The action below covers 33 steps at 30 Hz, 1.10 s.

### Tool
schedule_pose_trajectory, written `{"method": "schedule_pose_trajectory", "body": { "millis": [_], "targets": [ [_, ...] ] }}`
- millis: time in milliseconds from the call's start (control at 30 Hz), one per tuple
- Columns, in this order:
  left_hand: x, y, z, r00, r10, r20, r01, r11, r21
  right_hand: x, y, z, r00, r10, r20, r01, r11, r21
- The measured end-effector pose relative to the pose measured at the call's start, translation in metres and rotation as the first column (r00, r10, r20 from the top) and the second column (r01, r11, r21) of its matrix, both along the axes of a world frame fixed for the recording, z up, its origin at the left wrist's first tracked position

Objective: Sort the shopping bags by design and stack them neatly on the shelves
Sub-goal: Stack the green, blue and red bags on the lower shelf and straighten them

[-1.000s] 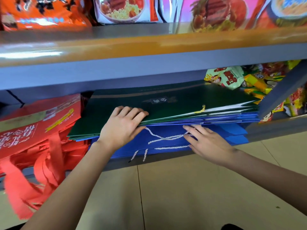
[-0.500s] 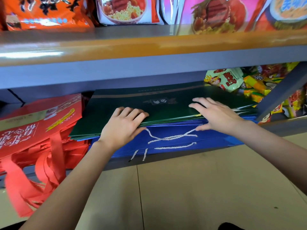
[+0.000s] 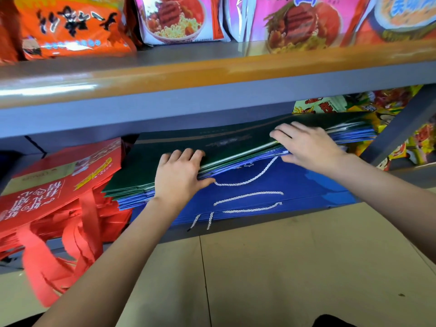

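Below, at centre frame, fingers of the left hand (image 3: 179, 175) lie close together and flat across the green bags (image 3: 169, 161), thumb tucked at the stack's front edge, while the right hand (image 3: 309, 145), centre right, spreads its fingers over the same green bags with its thumb against the blue bags (image 3: 271, 185) beneath. Both piles sit flat on the low shelf (image 3: 236, 226), white rope handles (image 3: 247, 197) trailing over the blue front. Red bags (image 3: 59, 182) slump at lower left, their ribbon handles spilling past the edge. Snack packets (image 3: 325, 106) crowd the right end; a grey upper shelf (image 3: 212, 95) overhangs, bearing noodle packs (image 3: 174, 20) along the top.
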<state>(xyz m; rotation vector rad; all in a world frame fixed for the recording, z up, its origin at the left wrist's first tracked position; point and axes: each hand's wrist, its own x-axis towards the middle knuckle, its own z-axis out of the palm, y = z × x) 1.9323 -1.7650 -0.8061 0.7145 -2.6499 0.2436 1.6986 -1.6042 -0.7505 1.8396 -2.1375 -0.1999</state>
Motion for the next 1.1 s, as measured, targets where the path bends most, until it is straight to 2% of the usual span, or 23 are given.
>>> {"method": "schedule_pose_trajectory", "body": {
  "millis": [100, 200, 300, 433, 633, 767, 867, 933, 1000, 1100],
  "targets": [
    [-0.004, -0.002, 0.005, 0.998, 0.019, -0.063, -0.025, 0.994, -0.109, -0.001, 0.001, 0.003, 0.999, 0.052, -0.010, -0.053, 0.997, -0.050],
    [-0.002, -0.002, 0.000, 0.995, -0.049, -0.085, 0.028, 0.972, -0.235, 0.002, 0.006, -0.004, 0.997, 0.073, -0.021, -0.074, 0.994, -0.077],
    [0.009, 0.007, -0.027, 0.994, -0.113, -0.016, 0.104, 0.958, -0.267, 0.010, 0.021, -0.037, 0.995, 0.085, -0.055, -0.086, 0.996, -0.016],
    [0.023, 0.020, -0.070, 0.993, -0.103, 0.065, 0.111, 0.983, -0.144, 0.017, 0.038, -0.081, 0.996, 0.087, -0.034, -0.083, 0.991, 0.108],
    [0.017, 0.013, -0.061, 0.984, -0.145, 0.107, 0.142, 0.989, 0.034, 0.004, 0.029, -0.070, 0.998, -0.065, -0.018, 0.067, 0.965, 0.253],
    [0.021, 0.001, -0.054, 0.966, -0.225, 0.127, 0.196, 0.958, 0.209, 0.007, 0.032, -0.067, 0.993, -0.118, 0.026, 0.106, 0.956, 0.273],
    [0.022, 0.002, -0.054, 0.964, -0.213, 0.161, 0.195, 0.973, 0.119, 0.011, 0.032, -0.067, 0.998, -0.035, -0.054, 0.050, 0.954, 0.296],
    [0.021, 0.008, -0.055, 0.968, -0.206, 0.145, 0.195, 0.977, 0.091, 0.005, 0.031, -0.064, 0.995, 0.054, -0.086, -0.031, 0.969, 0.244],
    [0.018, 0.011, -0.053, 0.968, -0.205, 0.148, 0.194, 0.978, 0.082, 0.001, 0.028, -0.058, 0.994, 0.085, -0.066, -0.070, 0.978, 0.198],
    [0.015, 0.005, -0.035, 0.968, -0.185, 0.173, 0.171, 0.981, 0.090, -0.002, 0.023, -0.038, 0.999, 0.047, -0.009, -0.046, 0.992, 0.119]
  ]
}}
